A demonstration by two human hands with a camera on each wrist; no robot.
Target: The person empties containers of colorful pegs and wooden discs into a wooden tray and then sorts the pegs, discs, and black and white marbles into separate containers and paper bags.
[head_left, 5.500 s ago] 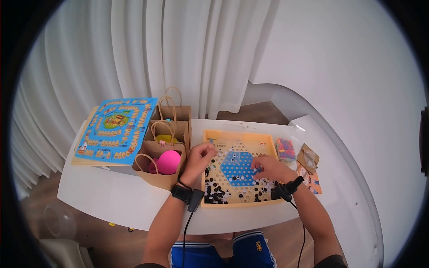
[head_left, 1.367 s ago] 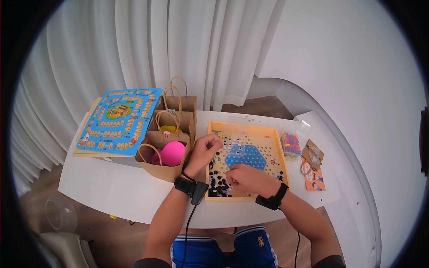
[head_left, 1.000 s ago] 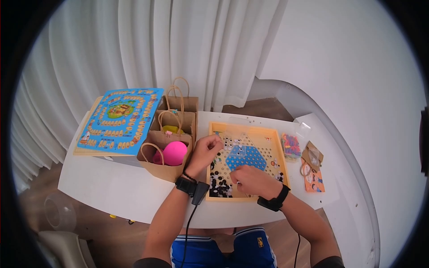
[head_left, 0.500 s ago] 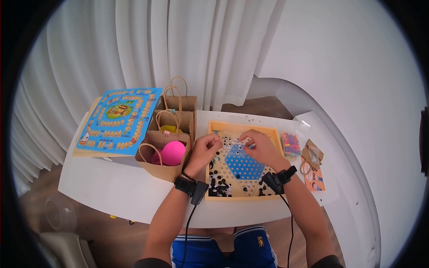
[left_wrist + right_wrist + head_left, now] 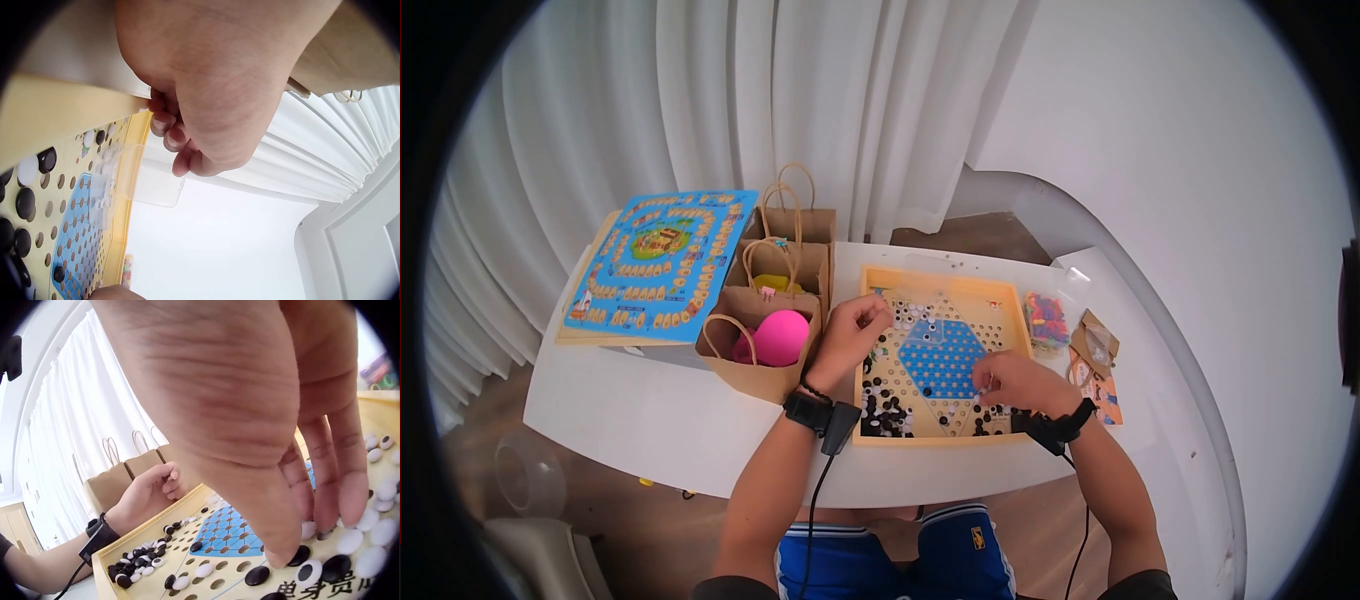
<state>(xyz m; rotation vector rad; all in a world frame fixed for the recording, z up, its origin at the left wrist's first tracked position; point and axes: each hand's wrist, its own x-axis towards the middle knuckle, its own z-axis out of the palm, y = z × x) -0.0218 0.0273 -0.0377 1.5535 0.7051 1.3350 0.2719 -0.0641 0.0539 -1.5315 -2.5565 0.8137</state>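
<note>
My right hand (image 5: 1025,382) is low over the right side of a wooden game board (image 5: 862,400) with a raised rim. In the right wrist view its fingertips reach down among white pieces (image 5: 350,540) and black pieces (image 5: 257,575), thumb apart from the fingers. My left hand (image 5: 858,330) stays at the board's far left edge, its fingers loosely curled with nothing visible in them. Beside it, on the board, is a small clear plastic box (image 5: 927,333) near several white pieces (image 5: 912,312). A blue hexagon (image 5: 940,365) with holes marks the board's middle.
Paper bags (image 5: 745,370), one holding a pink ball (image 5: 780,338), stand left of the board. A blue game board (image 5: 662,262) lies behind them. On the right are a box of colourful pieces (image 5: 1046,320) and an orange card (image 5: 1110,405). Mixed pieces (image 5: 888,412) lie front left.
My right hand went from the lower middle of the board up to the clear box, then down to the pieces at the right front. My left hand has stayed at the left rim.
</note>
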